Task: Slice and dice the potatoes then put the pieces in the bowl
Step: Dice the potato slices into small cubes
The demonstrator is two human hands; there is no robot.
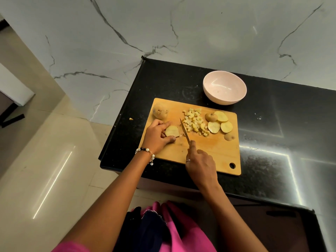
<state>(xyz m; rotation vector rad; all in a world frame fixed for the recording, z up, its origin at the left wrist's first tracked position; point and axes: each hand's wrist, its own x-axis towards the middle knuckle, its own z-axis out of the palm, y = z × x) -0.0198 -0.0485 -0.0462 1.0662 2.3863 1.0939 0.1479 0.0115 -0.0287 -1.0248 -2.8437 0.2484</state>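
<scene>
Black counter [272, 124], cutting board [214, 148], left fingers [164, 124] pinching potato slice [171, 131], right hand [200, 163] gripping knife [185, 132] just beside it

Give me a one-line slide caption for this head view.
Left hand steadies a potato slice while the right hand holds the knife beside it; bowl still empty.

Matt wooden board [214, 148] on glossy black stone counter [272, 135]; smooth bowl [224, 87].

Tabletop [272, 135]: black, polished, speckled stone. Directly on it: one wooden cutting board [209, 151] near the front left; one pale pink bowl [224, 87] just behind the board; one small potato scrap [131, 118] beside the board's left edge.
</scene>
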